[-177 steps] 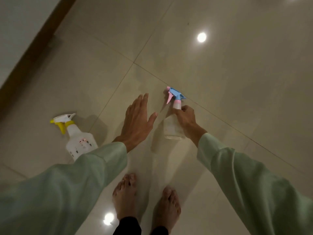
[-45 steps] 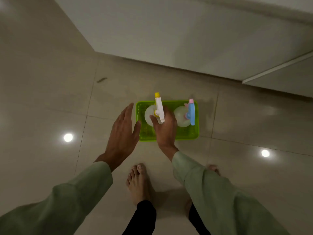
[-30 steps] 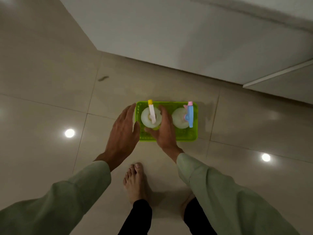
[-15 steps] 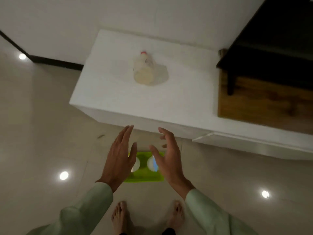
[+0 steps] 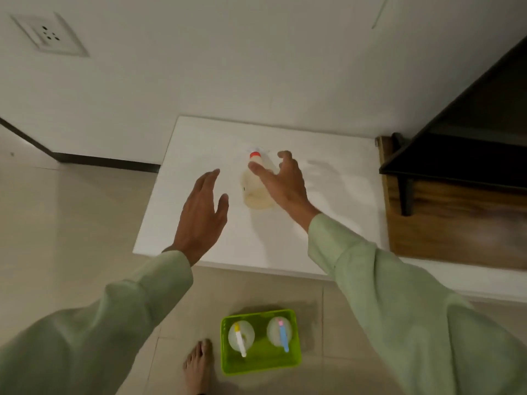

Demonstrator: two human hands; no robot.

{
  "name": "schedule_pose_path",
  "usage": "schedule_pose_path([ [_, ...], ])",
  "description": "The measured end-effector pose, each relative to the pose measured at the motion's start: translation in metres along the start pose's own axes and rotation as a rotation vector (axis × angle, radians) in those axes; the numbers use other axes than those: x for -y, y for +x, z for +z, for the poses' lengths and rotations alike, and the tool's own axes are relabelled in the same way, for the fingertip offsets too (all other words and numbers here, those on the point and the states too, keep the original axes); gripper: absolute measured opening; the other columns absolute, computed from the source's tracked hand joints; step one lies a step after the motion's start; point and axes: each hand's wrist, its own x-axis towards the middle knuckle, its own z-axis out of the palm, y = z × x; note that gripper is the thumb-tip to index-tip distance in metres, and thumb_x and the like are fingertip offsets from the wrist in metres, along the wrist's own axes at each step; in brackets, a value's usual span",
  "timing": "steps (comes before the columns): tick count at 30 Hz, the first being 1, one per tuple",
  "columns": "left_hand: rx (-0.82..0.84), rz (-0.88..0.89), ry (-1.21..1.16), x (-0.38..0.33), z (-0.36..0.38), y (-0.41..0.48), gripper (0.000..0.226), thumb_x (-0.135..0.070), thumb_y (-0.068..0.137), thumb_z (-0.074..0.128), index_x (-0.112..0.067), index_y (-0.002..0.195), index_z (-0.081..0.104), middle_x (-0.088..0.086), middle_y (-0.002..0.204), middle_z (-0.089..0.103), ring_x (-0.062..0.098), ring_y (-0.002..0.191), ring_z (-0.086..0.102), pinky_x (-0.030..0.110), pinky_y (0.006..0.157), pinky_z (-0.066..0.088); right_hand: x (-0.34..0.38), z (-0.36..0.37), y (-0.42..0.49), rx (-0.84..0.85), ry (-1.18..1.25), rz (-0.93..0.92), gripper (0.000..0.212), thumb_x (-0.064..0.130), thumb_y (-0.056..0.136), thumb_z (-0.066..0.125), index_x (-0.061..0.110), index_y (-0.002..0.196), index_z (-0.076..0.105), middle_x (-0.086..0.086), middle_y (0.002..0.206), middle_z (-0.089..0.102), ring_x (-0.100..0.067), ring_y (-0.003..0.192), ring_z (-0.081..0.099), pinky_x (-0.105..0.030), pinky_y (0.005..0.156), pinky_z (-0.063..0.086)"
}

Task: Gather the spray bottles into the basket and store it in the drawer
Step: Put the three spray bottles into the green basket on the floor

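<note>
My right hand (image 5: 285, 183) spreads open around the red-capped bottle (image 5: 256, 186) standing on the white counter (image 5: 328, 201), fingers not clamped on it. My left hand (image 5: 201, 213) hovers flat and open just beside. Down on the floor (image 5: 71, 238), the green basket (image 5: 261, 363) holds the yellow-nozzle spray bottle (image 5: 240, 336) and the blue-nozzle spray bottle (image 5: 281, 332), upright, side by side.

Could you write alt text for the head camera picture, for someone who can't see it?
A person's right hand reaches, open, for a red-capped bottle on a white cabinet top; the left hand hovers open beside it. Below, a green basket holds two spray bottles.
</note>
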Motion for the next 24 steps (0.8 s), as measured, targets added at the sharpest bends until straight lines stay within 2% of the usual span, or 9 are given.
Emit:
schedule_pose_path([
  [2,0.038,0.011,-0.017,0.014,0.001,0.02,0.053,-0.021,0.101,0.047,-0.014,0.151,0.031,0.004,0.157,0.036,0.02,0.142,0.038,0.022,0.107,0.023,0.009,0.017,0.029,0.017,-0.056,0.086,0.088,0.07,0.073,0.064,0.021,0.14,0.039,-0.005,0.137,0.052,-0.03,0.125,0.052,-0.048,0.102,0.045],
  [4,0.081,0.025,-0.032,0.023,0.002,0.033,0.053,-0.023,0.102,0.046,-0.017,0.152,0.03,0.002,0.158,0.034,0.02,0.143,0.037,0.022,0.107,0.022,0.011,0.031,0.047,0.053,-0.074,0.17,0.081,0.067,0.072,0.066,0.018,0.134,0.047,0.001,0.12,0.057,-0.027,0.114,0.057,-0.041,0.091,0.047],
  [8,0.136,0.025,-0.062,0.042,-0.005,0.044,0.052,-0.024,0.102,0.045,-0.015,0.151,0.032,0.004,0.158,0.034,0.023,0.144,0.035,0.033,0.115,0.029,0.013,0.055,0.063,0.047,0.081,0.358,0.07,0.052,0.063,0.074,0.014,0.119,0.058,-0.005,0.108,0.066,-0.026,0.093,0.065,-0.033,0.072,0.05],
  [11,0.165,0.011,-0.065,0.054,-0.009,0.039,0.051,-0.024,0.102,0.046,-0.014,0.151,0.033,0.005,0.158,0.034,0.024,0.144,0.036,0.038,0.117,0.031,0.014,0.063,0.064,0.035,0.157,0.411,0.063,0.041,0.054,0.078,0.013,0.108,0.061,-0.006,0.099,0.069,-0.026,0.084,0.068,-0.033,0.068,0.055],
  [15,0.182,-0.003,-0.058,0.063,-0.01,0.026,0.052,-0.024,0.102,0.046,-0.014,0.151,0.033,0.005,0.158,0.035,0.023,0.144,0.036,0.038,0.117,0.03,0.009,0.064,0.045,0.065,0.241,0.368,0.031,0.02,0.06,0.078,0.008,0.087,0.067,-0.009,0.084,0.069,-0.029,0.07,0.065,-0.032,0.064,0.051],
  [17,0.179,-0.008,-0.056,0.061,-0.01,0.014,0.052,-0.024,0.102,0.045,-0.015,0.151,0.032,0.004,0.159,0.033,0.022,0.145,0.034,0.039,0.118,0.031,0.005,0.059,0.026,0.072,0.296,0.307,0.032,0.015,0.066,0.078,0.006,0.094,0.067,-0.011,0.085,0.07,-0.031,0.072,0.066,-0.034,0.065,0.053],
  [20,0.155,-0.001,-0.064,0.051,-0.007,-0.01,0.052,-0.022,0.101,0.047,-0.015,0.151,0.033,0.003,0.159,0.033,0.021,0.145,0.034,0.036,0.117,0.031,-0.001,0.048,-0.009,0.081,0.412,0.211,0.038,0.015,0.076,0.078,0.014,0.11,0.061,-0.011,0.102,0.073,-0.026,0.084,0.07,-0.039,0.074,0.057],
  [24,0.125,-0.005,-0.069,0.035,-0.002,-0.054,0.052,-0.019,0.1,0.049,-0.015,0.15,0.034,0.003,0.157,0.036,0.02,0.144,0.036,0.038,0.117,0.034,-0.016,0.027,-0.065,0.158,0.547,0.106,0.023,0.023,0.094,0.065,0.021,0.114,0.055,-0.003,0.104,0.07,-0.015,0.09,0.065,-0.03,0.079,0.048],
])
